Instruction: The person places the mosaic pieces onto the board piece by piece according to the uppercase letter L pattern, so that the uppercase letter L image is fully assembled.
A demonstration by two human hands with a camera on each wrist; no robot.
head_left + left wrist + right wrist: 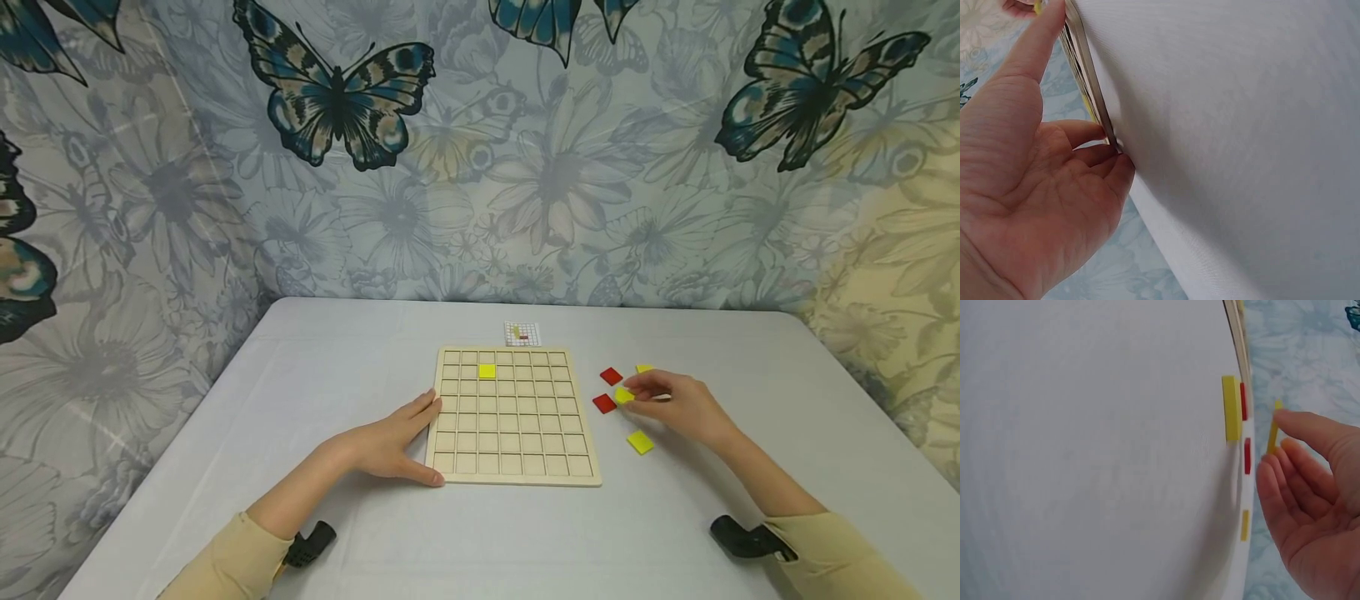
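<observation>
White table (352, 358) beneath everything, and here's the gridded board (514, 421) lying flat between the two hands. The left hand (392, 446) is spread wide along its left side, thumb by the near-left corner, fingertips touching the edge, no tile in its grasp.

Over on the right, the right hand (682, 404) has thumb and fingers nearly closed, pinching a yellow tile (1274, 428), thin edge to the right wrist camera, lifted clear of the table! It looks square, so no long axis to speak of. Here's the key relation: the board lies left of those fingertips, and this is the hand with the tile.

At the far side, a small grid card (522, 334). In between, far red tile (611, 377) and near red tile (604, 403) lie low, little obstacle, I'd judge. Nearer sits a loose yellow tile (641, 442); another yellow piece (643, 368) peeks out beyond the hand. One placed yellow tile (487, 372) occupies a far-row cell.
</observation>
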